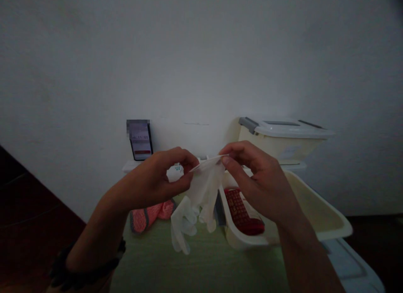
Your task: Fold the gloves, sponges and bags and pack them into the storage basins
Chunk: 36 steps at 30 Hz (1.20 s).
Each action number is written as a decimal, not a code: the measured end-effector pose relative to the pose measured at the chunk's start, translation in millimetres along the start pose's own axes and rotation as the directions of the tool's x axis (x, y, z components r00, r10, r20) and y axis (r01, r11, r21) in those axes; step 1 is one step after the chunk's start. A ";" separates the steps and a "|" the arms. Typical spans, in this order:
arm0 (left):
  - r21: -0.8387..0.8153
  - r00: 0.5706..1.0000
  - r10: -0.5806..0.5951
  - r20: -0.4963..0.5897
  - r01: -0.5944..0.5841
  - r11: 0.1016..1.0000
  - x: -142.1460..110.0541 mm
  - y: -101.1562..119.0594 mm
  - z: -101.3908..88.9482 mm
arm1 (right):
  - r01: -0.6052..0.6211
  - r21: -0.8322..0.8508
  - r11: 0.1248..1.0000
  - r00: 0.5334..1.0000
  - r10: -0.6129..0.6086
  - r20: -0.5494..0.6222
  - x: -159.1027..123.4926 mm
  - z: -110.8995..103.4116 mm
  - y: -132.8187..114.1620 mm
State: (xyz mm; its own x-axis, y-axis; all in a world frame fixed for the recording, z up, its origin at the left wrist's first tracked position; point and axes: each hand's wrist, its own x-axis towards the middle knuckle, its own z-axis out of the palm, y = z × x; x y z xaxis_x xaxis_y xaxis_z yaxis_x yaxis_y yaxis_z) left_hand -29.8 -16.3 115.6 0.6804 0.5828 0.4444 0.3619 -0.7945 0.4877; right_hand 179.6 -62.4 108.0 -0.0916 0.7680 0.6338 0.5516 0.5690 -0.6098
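A thin white disposable glove (197, 202) hangs with its fingers pointing down over a pale green surface (201, 259). My left hand (160, 177) pinches one side of the glove's cuff. My right hand (252, 175) pinches the other side, and the cuff is stretched between the two hands. A dark beaded bracelet (78, 272) circles my left wrist.
A cream basin (317, 213) at the right holds a red grid-like item (242, 213). A lidded cream bin (283, 137) stands behind it against the white wall. A phone (140, 139) leans upright on a small white shelf. A pink-orange cloth (151, 215) lies at the left.
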 end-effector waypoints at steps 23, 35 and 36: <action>-0.095 0.996 -0.049 -0.072 0.043 0.995 -9.0 -9.7 -19.8 | -0.042 0.096 0.994 0.959 0.013 0.283 1.0 -22.6 -0.8; -0.133 0.982 -0.030 -0.186 0.005 0.991 -9.5 -9.8 -18.8 | -0.068 0.090 0.994 0.974 0.047 0.220 0.5 -21.5 3.3; -0.135 0.982 -0.024 -0.189 -0.002 0.991 -9.1 -9.7 -18.5 | -0.061 0.073 0.995 0.975 0.044 0.219 0.5 -21.3 3.0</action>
State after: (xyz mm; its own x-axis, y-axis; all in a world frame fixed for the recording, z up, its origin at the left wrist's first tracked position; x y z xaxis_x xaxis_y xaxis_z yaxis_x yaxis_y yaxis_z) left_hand -51.3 -10.7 120.7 0.5391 0.6232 0.5666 0.2710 -0.7653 0.5839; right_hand 198.9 -66.5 116.6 -0.2463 0.8378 0.4872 0.4943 0.5410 -0.6804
